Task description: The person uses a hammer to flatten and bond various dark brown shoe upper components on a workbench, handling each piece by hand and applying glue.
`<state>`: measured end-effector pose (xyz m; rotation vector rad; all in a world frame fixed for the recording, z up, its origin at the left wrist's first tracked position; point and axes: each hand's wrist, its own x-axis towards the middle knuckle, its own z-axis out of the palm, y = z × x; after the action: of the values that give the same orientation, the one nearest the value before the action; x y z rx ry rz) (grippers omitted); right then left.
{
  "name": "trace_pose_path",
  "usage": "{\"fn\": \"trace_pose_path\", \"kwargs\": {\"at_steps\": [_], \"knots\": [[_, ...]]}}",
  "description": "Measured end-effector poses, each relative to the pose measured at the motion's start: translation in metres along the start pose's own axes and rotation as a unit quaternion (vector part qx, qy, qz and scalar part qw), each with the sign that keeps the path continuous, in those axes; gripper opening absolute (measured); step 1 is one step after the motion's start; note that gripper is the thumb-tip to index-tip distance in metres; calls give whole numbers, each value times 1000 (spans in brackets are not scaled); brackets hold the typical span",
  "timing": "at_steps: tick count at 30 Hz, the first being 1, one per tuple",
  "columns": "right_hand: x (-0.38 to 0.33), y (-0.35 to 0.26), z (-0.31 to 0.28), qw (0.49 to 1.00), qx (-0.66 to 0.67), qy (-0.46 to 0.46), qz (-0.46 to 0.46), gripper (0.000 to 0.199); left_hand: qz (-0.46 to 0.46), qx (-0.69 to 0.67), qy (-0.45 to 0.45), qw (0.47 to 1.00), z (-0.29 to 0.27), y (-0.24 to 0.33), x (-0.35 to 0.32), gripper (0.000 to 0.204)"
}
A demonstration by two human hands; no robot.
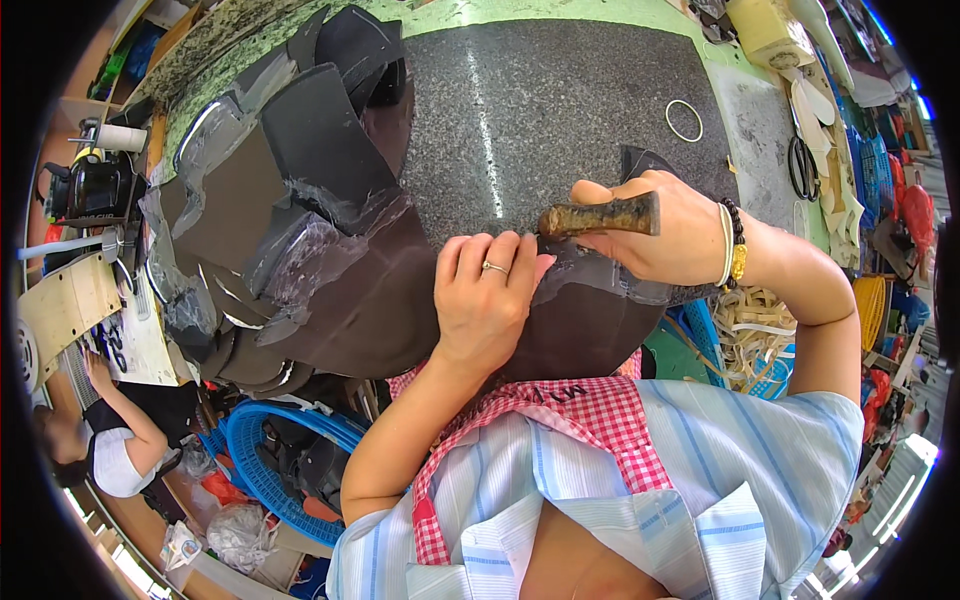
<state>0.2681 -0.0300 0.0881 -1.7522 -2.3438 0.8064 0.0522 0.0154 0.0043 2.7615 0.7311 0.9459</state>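
Note:
My left hand (483, 300), with a ring on one finger, has its fingers together and bent over the upper edge of a dark brown leather-like piece (590, 330). My right hand (670, 230) is closed around a worn, brown-stained hammer (600, 216), whose head lies just above that same edge, close to my left fingertips. The hammer's handle is hidden by the hand. The piece lies partly on a speckled dark stone slab (560, 110) and hangs toward my checked apron. Part of its edge looks shiny and greyish. A small black piece (643, 160) pokes out behind my right hand.
A pile of dark cut pieces (270, 200) covers the left side of the table. A pale ring (684, 120) lies on the slab. Blue baskets (250, 450) stand below, one with pale strips (750, 325). Another person (125, 450) sits at a machine at far left.

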Motion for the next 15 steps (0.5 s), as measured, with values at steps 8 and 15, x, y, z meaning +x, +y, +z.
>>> {"fn": "trace_pose_path", "kwargs": {"at_steps": [8,15], "knots": [[-1,2,3,1000,2,21,0,25,-71,-56,-7,996,4,17,-2,18],[-1,-6,-2,992,36,114,-36,23,-47,-10,-27,999,4,21,-5,14]]}}
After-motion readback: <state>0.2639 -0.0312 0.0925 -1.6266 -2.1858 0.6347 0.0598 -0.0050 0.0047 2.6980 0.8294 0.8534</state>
